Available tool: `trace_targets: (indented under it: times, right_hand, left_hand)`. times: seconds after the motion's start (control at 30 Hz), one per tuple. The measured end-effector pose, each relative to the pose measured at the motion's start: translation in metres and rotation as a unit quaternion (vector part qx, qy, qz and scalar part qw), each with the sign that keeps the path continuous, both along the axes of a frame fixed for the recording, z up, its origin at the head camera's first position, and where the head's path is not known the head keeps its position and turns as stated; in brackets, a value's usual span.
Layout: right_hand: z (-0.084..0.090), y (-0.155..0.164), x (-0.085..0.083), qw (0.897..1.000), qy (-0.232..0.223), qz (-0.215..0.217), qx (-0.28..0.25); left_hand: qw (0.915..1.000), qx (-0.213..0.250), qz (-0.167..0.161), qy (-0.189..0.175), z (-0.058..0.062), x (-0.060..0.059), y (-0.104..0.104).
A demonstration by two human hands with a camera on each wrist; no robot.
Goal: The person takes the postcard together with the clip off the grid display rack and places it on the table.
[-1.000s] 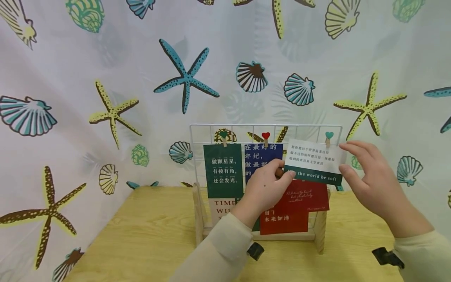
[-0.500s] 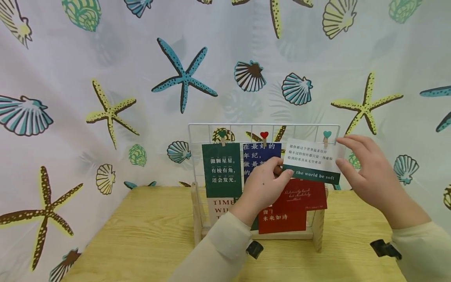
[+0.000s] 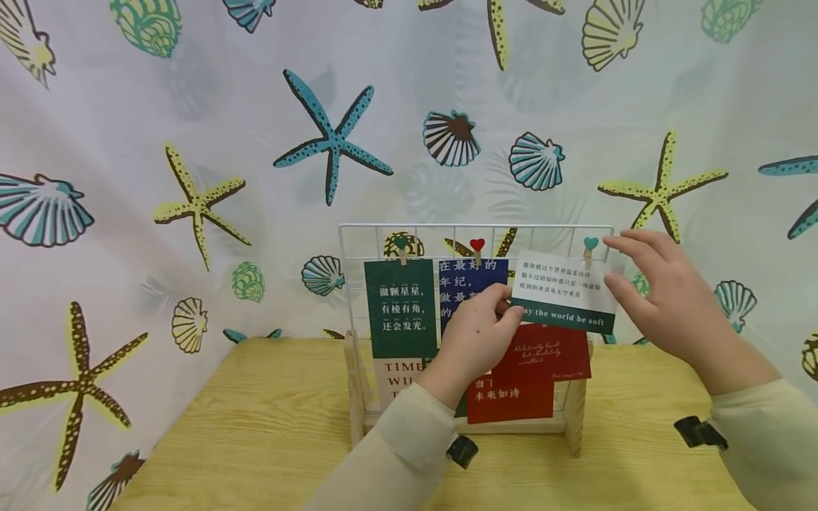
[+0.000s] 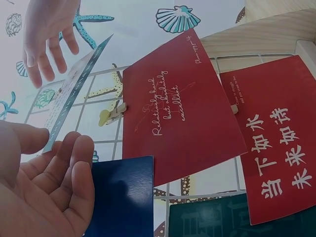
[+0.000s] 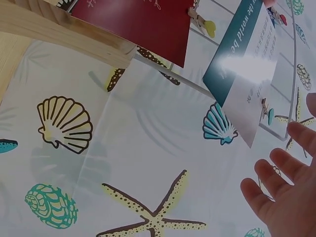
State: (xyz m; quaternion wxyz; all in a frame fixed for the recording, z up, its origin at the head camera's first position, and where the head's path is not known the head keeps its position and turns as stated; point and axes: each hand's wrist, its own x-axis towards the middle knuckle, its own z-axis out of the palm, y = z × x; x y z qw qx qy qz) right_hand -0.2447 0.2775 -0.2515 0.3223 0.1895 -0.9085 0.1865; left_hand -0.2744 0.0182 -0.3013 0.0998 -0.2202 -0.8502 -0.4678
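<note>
A white and green card (image 3: 562, 291) reading "the world be soft" hangs tilted in front of the white wire grid (image 3: 358, 241), under a teal heart clip (image 3: 591, 246). My left hand (image 3: 505, 309) pinches the card's lower left corner between thumb and fingers. In the left wrist view the card (image 4: 74, 94) runs edge-on past that hand (image 4: 47, 148). My right hand (image 3: 611, 264) hovers open at the card's right edge, its index fingertip just beside the clip. The right wrist view shows that hand (image 5: 286, 197) spread and apart from the card (image 5: 247, 64).
The grid stands on a wooden base on a wooden table (image 3: 255, 426). A green card (image 3: 399, 309), a blue card (image 3: 463, 280) and two red cards (image 3: 549, 351) (image 3: 511, 401) are clipped on it. A seashell curtain (image 3: 192, 142) hangs close behind.
My right hand has risen along the card's right edge toward the teal heart clip. The left hand keeps its pinch, and the card has shifted slightly up and left.
</note>
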Motion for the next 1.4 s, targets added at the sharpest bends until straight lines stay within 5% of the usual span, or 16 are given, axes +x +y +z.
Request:
trace_targets:
  times: [0.87,1.4]
  right_hand:
    - [0.009,0.000,-0.012,0.999,0.017,-0.004,0.040]
    - [0.015,-0.006,-0.017,0.998,-0.013,-0.020,0.063]
  left_hand:
    - [0.9998,-0.014,0.006,0.012,-0.001,-0.002,0.002]
    - [0.9997,-0.022,0.008,0.003,-0.001,-0.002,0.000]
